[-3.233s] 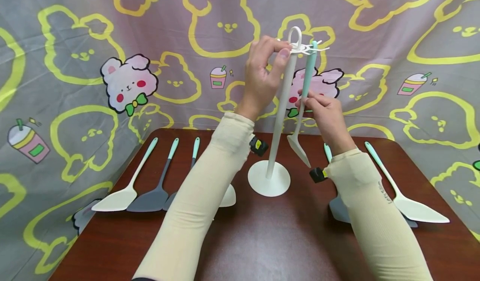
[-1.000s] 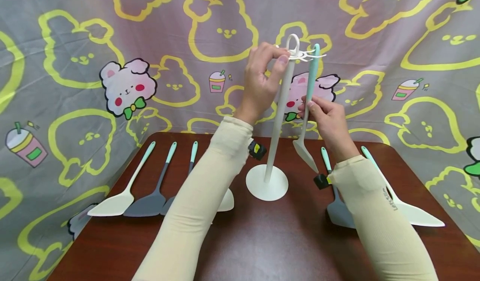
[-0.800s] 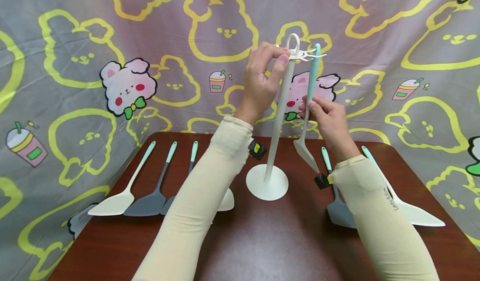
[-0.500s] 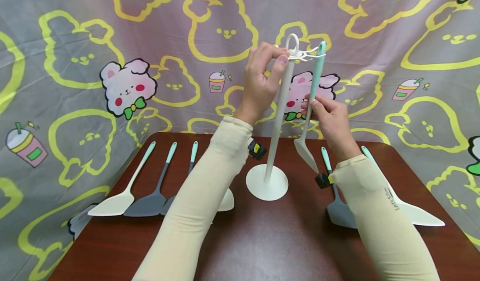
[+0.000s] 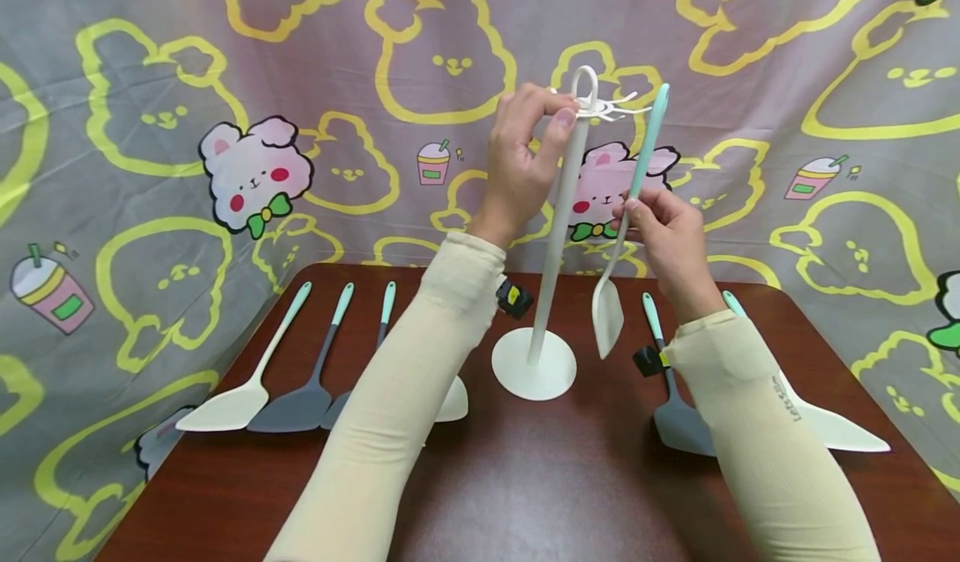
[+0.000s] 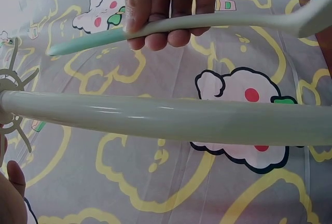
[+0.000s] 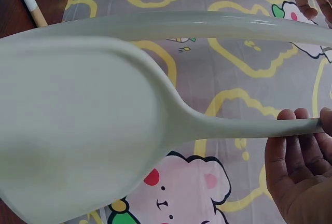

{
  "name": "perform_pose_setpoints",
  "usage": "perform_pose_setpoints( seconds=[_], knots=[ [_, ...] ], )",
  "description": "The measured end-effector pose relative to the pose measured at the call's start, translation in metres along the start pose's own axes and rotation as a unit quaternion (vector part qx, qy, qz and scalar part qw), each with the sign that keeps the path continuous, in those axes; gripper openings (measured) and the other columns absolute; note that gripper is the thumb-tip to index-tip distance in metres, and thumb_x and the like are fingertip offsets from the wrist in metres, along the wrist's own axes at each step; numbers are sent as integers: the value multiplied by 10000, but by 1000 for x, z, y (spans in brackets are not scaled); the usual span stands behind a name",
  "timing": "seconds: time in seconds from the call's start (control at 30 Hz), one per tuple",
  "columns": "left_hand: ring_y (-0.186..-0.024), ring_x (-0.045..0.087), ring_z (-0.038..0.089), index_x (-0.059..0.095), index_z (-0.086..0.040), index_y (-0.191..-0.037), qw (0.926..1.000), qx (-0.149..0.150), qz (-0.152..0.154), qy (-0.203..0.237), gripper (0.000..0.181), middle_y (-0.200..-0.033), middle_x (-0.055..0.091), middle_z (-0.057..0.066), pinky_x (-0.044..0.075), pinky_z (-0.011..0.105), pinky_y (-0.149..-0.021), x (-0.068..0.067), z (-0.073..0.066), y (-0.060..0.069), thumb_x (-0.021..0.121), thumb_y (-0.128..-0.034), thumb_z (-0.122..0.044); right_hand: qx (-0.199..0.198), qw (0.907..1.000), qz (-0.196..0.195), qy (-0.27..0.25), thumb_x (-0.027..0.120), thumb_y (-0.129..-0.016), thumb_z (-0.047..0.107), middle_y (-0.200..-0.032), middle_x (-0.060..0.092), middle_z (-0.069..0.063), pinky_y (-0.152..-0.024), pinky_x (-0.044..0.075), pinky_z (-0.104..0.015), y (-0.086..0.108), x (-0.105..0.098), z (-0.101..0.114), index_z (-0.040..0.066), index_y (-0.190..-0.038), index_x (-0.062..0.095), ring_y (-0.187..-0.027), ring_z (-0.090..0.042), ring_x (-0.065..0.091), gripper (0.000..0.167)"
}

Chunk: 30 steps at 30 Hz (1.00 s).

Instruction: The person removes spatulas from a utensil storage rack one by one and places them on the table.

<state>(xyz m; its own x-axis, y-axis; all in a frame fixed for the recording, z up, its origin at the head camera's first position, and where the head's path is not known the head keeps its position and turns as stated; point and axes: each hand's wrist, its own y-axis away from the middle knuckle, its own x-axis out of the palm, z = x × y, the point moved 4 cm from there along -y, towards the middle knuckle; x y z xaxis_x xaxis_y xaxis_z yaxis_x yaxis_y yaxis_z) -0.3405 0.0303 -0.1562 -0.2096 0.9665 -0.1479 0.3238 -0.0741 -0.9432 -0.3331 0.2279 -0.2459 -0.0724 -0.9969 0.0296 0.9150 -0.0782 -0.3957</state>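
Observation:
In the head view a white utensil rack stands on a round base, with a loop and thin hooks on top. My left hand grips it just under the loop, thumb and fingers at the hook ring. My right hand pinches a white spatula with a mint handle, where the handle meets the pale shaft. The spatula hangs tilted, blade down, its handle end just right of the hooks and apart from them. The right wrist view shows its broad blade close up, below the rack's pole.
On the brown table, a white spatula and grey spatulas lie at left, partly under my left sleeve. A grey spatula and a white one lie at right. A patterned cloth hangs close behind.
The spatula's handle end has come off the hook and moved right, away from the rack. Its blade has turned, and my right hand has shifted slightly right. My left hand keeps its grip.

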Motion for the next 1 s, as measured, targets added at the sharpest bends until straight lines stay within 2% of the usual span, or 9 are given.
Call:
perform_pose_setpoints(
  seconds=[0.23, 0.4, 0.57, 0.73, 1.0],
  knots=[
    [-1054, 581, 207, 699, -22, -988, 10000, 39, 23, 11, 244, -1040, 696, 118, 347, 211, -1007, 2, -2, 2, 505, -963, -168, -58, 10000, 28, -22, 624, -960, 130, -841, 709, 44, -711, 576, -182, 3, -5, 0, 61, -1025, 646, -727, -64, 700, 98],
    [-1057, 571, 210, 698, -25, -990, 10000, -40, -1, 0, 240, -1044, 694, 116, 347, 209, -1006, 1, -2, 2, 507, -962, -168, 80, 9997, -49, 218, 637, -955, 157, -846, 707, 54, -700, 572, -176, 4, -9, -1, 51, -1055, 643, -731, -76, 704, 146],
    [-1065, 573, 203, 702, -31, -989, 10000, -29, 1, -10, 235, -1050, 695, 109, 342, 202, -1022, 1, -2, -1, 514, -964, -170, 155, 9994, -112, 301, 662, -941, 185, -846, 706, 51, -698, 573, -175, 1, -12, 0, 87, -1039, 648, -733, -97, 708, 139],
    [-1063, 580, 199, 706, -32, -987, 10000, 13, 8, -35, 237, -1047, 699, 107, 345, 204, -1016, 1, -2, -3, 516, -962, -172, 266, 9977, -192, 591, 668, -939, 201, -831, 699, 84, -683, 569, -168, -1, -14, -2, 103, -1038, 649, -711, -58, 704, 140],
    [-1043, 580, 202, 703, -27, -975, 10000, 12, -56, 0, 242, -1034, 697, 113, 349, 210, -1009, 0, -1, 0, 509, -959, -171, 592, 9936, -135, 955, 637, -959, 217, -833, 689, 101, -677, 576, -179, -2, -11, -16, 28, -1110, 615, -710, -24, 692, 243]
  ],
)
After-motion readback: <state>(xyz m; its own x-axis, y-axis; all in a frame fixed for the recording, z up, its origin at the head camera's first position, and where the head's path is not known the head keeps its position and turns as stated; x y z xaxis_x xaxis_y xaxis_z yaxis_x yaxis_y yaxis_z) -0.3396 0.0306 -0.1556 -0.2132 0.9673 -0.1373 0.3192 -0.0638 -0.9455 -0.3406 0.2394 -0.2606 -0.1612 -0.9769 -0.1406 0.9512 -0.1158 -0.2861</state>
